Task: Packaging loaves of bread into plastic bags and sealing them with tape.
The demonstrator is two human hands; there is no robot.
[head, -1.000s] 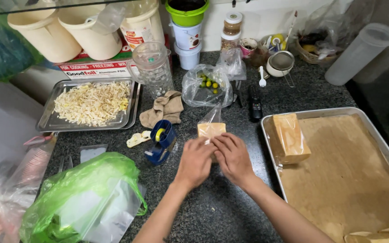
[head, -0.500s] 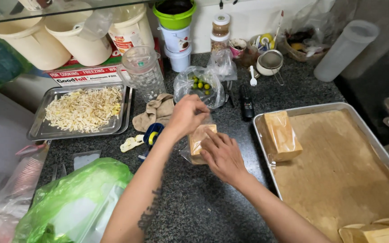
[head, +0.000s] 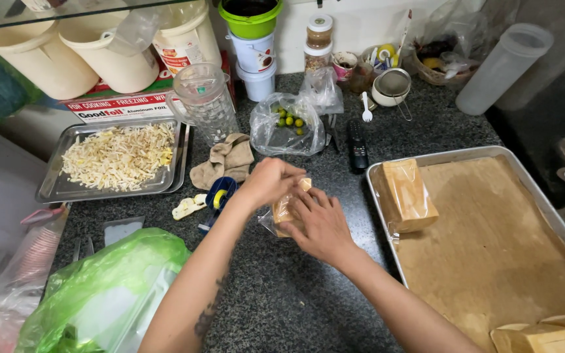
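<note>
Both hands meet over the middle of the dark speckled counter, working on one small tan block in a clear wrapper. The left hand comes over it from above, fingers curled shut around the top of the wrapper. The right hand lies against the block's near side, fingers bent and pressing on it, thumb tucked underneath where I cannot see it. The block rests on the counter just left of the big metal tray.

That tray fills the right edge of the counter and is lined with brown paper; a larger wrapped block stands at its far left corner, and more wrapped blocks sit at its near edge. Just left of the hands lies a blue tape dispenser, with a crumpled beige cloth behind it. A smaller metal tray of pale shredded food sits toward the left back of the counter. A clear bag with small green fruits is behind the hands, a black remote beside it. A green plastic bag bulges at the near left corner.
</note>
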